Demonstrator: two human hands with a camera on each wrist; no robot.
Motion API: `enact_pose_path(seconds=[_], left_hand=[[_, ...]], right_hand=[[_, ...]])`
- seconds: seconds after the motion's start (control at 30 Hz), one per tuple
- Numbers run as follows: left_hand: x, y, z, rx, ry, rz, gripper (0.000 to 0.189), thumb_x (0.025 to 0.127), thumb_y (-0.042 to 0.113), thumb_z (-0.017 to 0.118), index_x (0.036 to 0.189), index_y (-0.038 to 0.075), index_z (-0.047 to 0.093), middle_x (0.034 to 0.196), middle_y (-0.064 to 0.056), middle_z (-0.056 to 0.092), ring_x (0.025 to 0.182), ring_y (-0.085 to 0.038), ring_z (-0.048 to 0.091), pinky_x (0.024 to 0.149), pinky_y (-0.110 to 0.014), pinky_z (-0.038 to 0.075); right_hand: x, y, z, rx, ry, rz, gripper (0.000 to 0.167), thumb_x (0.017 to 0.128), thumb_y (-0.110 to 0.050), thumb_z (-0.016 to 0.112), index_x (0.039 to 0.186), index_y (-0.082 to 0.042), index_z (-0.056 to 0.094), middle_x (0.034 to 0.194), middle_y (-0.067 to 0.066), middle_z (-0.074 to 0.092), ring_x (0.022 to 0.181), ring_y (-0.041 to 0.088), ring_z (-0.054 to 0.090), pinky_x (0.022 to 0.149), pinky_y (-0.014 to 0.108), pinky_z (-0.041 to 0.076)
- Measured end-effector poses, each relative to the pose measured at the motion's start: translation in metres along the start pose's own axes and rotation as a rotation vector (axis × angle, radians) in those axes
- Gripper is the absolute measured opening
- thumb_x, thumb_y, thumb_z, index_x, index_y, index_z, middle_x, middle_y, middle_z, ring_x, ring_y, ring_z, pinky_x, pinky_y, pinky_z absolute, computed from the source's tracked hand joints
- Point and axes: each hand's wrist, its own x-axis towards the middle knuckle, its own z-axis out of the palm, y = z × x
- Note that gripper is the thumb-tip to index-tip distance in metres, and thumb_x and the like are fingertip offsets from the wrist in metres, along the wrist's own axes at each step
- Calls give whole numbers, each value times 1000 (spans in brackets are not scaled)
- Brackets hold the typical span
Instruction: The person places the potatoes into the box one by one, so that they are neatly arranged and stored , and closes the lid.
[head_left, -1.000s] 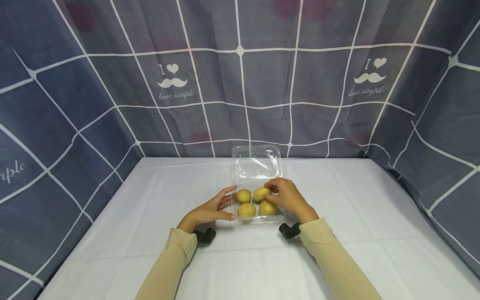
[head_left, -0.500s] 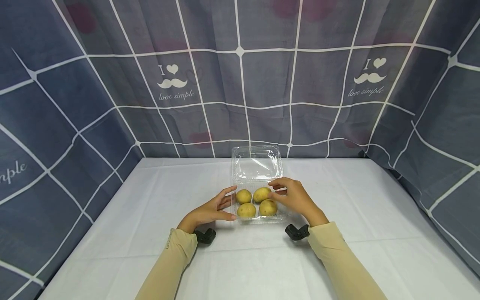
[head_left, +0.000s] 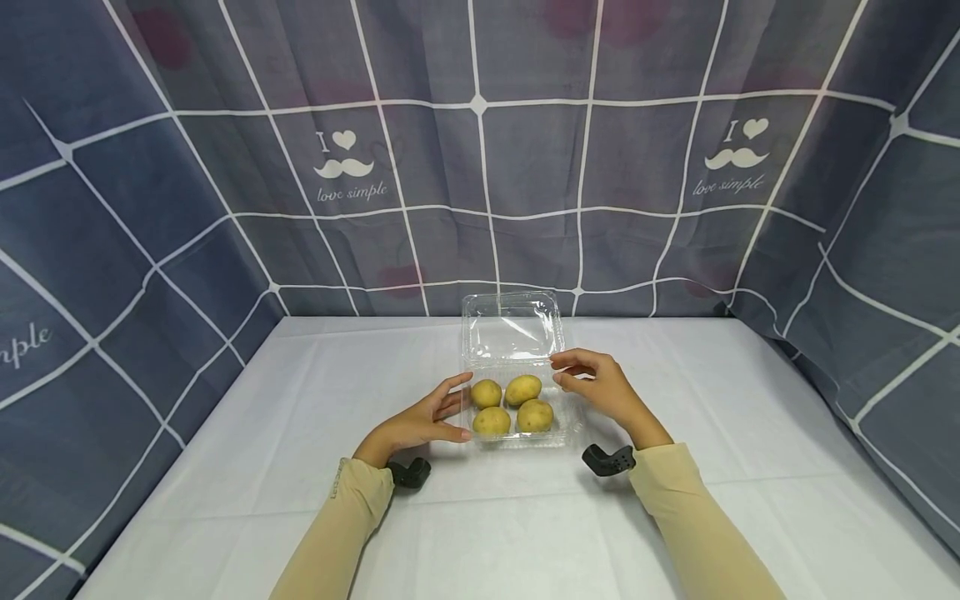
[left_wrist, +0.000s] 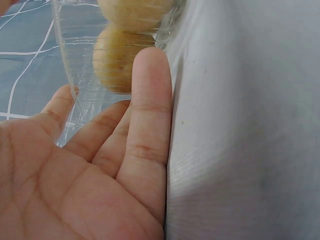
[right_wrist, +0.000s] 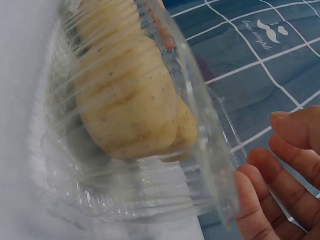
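Observation:
A clear plastic clamshell box (head_left: 567, 419) stands on the table, its lid (head_left: 512, 331) tipped back at the far side. Inside lie several yellow potatoes (head_left: 522, 389) in two rows. My left hand (head_left: 414, 423) rests at the box's left side, thumb near the front corner and fingers farther back; in the left wrist view its straight thumb lies along the cloth beside the ribbed wall (left_wrist: 75, 55). My right hand (head_left: 606, 389), holding nothing, hovers at the back right corner with loosely bent fingers. The right wrist view puts a fingertip right at the rim (right_wrist: 227, 192).
A white cloth (head_left: 495, 525) covers the table. Grey-blue checked curtains (head_left: 532, 167) with white lines enclose the back and both sides. The open lid stands close before the back curtain. A black wrist mount (head_left: 607, 461) sits under each wrist.
My right hand has let go of the back right potato and moved right, out past the box's edge. The left hand, the box and the potatoes have kept their places.

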Motion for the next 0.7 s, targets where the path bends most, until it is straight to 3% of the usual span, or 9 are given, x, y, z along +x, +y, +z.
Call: enact_pose_path(seconds=[0.2,0.33,0.7], left_hand=[[0,0,-1,0,2,5,107,97,8,81,174,9,7,174,-34,17,162,-50,20,126,-64,27],[0,-1,-1,5,-2,12,107,97,8,81,174,9,7,174,-33,16,162,-50,19,127,-64,26],[-1,-1,-1,-6,-11,21,106,98,7,80,174,8,6,175,-32,15,162,-49,18,126,-63,28]], right_hand=[[1,5,-3,106,11,35,34,101,4,70,133,17,65,118,35,70,93,11,71,79,26,63],[1,6,-4,163,27,73,40,101,4,68,138,18,60,110,25,72,89,15,71,75,27,63],[6,10,-12,278,-14,179,54,103,5,63,152,17,45,99,4,70,85,8,66,75,25,63]])
